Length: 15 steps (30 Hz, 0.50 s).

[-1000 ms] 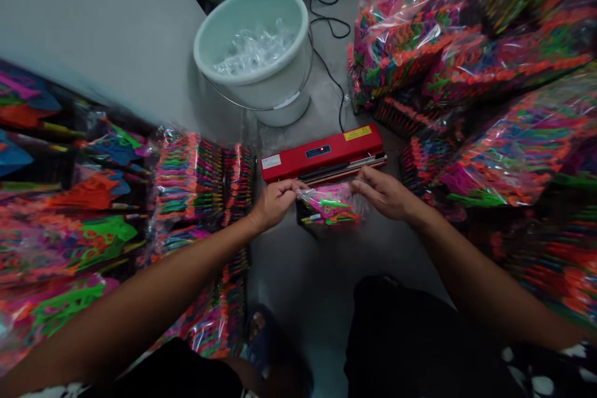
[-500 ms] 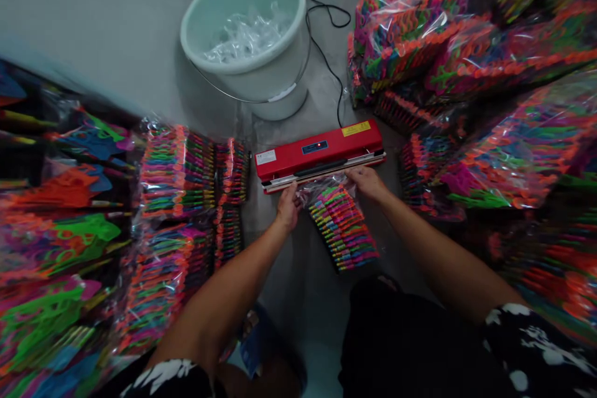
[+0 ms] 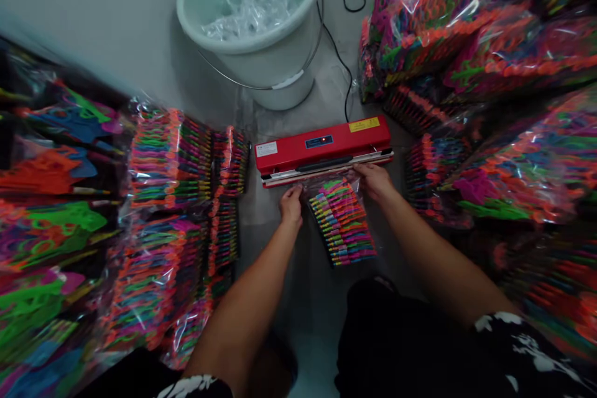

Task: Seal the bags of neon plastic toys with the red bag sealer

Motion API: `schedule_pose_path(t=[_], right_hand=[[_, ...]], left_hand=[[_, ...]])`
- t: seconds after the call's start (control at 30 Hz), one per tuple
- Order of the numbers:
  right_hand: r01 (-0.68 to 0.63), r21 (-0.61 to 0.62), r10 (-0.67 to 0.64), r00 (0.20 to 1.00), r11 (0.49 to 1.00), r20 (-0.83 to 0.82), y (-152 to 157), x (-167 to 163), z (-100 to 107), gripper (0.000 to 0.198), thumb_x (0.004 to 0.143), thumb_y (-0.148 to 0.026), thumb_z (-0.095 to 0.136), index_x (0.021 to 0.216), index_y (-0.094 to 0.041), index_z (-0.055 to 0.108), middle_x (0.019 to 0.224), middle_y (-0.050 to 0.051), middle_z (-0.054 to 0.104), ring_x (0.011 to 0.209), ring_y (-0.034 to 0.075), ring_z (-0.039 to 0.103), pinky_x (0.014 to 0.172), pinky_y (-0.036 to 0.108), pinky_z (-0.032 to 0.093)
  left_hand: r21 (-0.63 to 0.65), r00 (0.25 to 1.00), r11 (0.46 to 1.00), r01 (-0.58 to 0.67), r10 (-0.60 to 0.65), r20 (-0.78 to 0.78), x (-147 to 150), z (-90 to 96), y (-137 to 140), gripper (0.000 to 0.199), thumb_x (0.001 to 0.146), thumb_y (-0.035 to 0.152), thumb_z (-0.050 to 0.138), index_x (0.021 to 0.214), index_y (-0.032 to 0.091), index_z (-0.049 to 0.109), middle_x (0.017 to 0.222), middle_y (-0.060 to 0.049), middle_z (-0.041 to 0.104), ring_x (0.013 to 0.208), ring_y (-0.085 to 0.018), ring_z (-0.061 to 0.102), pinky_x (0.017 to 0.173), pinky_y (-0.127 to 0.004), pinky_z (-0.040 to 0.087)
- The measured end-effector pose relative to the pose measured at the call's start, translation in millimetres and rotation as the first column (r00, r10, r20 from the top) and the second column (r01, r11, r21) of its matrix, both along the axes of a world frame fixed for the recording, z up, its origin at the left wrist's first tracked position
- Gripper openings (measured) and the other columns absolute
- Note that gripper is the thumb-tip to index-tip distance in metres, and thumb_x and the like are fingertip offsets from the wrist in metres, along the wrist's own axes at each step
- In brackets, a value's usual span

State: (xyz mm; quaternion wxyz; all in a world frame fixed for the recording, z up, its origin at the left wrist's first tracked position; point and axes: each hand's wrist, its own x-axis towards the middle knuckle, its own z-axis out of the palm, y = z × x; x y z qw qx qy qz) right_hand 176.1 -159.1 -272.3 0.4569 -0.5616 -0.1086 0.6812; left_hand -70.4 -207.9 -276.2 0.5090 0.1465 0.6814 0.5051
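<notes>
A clear plastic bag [image 3: 342, 221] packed with rows of bright, multicoloured sticks lies on the floor in front of me. Its mouth reaches up to the front edge of a red bag sealer [image 3: 321, 146]. My left hand [image 3: 291, 204] pinches the left corner of the bag's mouth, just below the sealer. At the right corner, my right hand [image 3: 374, 180] grips the bag close to the sealing strip, its fingertips against the sealer's front edge. A small light glows on the sealer's panel. What the bag's edge does under the strip is too small to make out.
Behind the sealer stands a pale bucket [image 3: 247, 43] with crumpled clear plastic inside. A black cable [image 3: 342, 62] runs back from the sealer. Filled bags [image 3: 170, 158] are stacked at my left, and a higher heap of filled bags [image 3: 429, 31] rises at the right.
My left hand has shifted slightly down from the sealer's edge, still at the bag's left corner. The view has tilted a little, so the bucket sits higher. The right hand keeps its grip.
</notes>
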Motion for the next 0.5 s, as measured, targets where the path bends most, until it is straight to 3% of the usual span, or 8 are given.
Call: schedule_pose_path(t=[0.13, 0.23, 0.4, 0.5], right_hand=[[0.106, -0.065, -0.102, 0.992, 0.992, 0.069, 3, -3, 10, 0.023, 0.073, -0.021, 0.085, 0.077, -0.019, 0.062, 0.063, -0.006, 0.067, 0.047, 0.008, 0.055, 0.044, 0.018, 0.047], [0.098, -0.066, -0.088, 0.987, 0.993, 0.131, -2, -3, 23, 0.026, 0.074, -0.032, 0.085, 0.081, -0.019, 0.064, 0.066, -0.005, 0.066, 0.052, 0.009, 0.058, 0.047, 0.019, 0.049], [-0.149, -0.090, 0.168, 0.948, 0.985, 0.270, -13, 1, 34, 0.039, 0.077, -0.053, 0.084, 0.083, -0.018, 0.068, 0.071, 0.000, 0.069, 0.059, 0.011, 0.062, 0.049, 0.020, 0.046], [-0.267, -0.110, 0.287, 0.919, 0.957, 0.271, -14, 0, 28, 0.030, 0.076, -0.040, 0.085, 0.073, -0.017, 0.066, 0.063, -0.001, 0.066, 0.052, 0.011, 0.058, 0.046, 0.020, 0.042]], left_hand=[[0.005, 0.980, 0.987, -0.160, 0.160, -0.122, 8, 0.6, 14, 0.031, 0.072, 0.041, 0.084, 0.084, 0.016, 0.069, 0.074, 0.000, 0.071, 0.064, -0.013, 0.064, 0.068, -0.026, 0.049], [-0.015, 0.920, 0.975, -0.220, 0.202, -0.335, 13, 3.8, 25, 0.021, 0.078, 0.035, 0.078, 0.080, 0.018, 0.067, 0.072, 0.000, 0.070, 0.064, -0.014, 0.063, 0.065, -0.025, 0.047], [-0.027, 0.802, 0.971, -0.236, 0.179, -0.569, 15, 12.9, 39, 0.015, 0.077, 0.027, 0.077, 0.082, 0.020, 0.065, 0.078, -0.001, 0.071, 0.072, -0.017, 0.066, 0.068, -0.027, 0.047], [-0.046, 0.857, 0.984, -0.169, 0.124, -0.500, 15, 18.7, 39, 0.013, 0.080, 0.028, 0.074, 0.084, 0.021, 0.063, 0.080, -0.003, 0.071, 0.075, -0.019, 0.067, 0.069, -0.028, 0.049]])
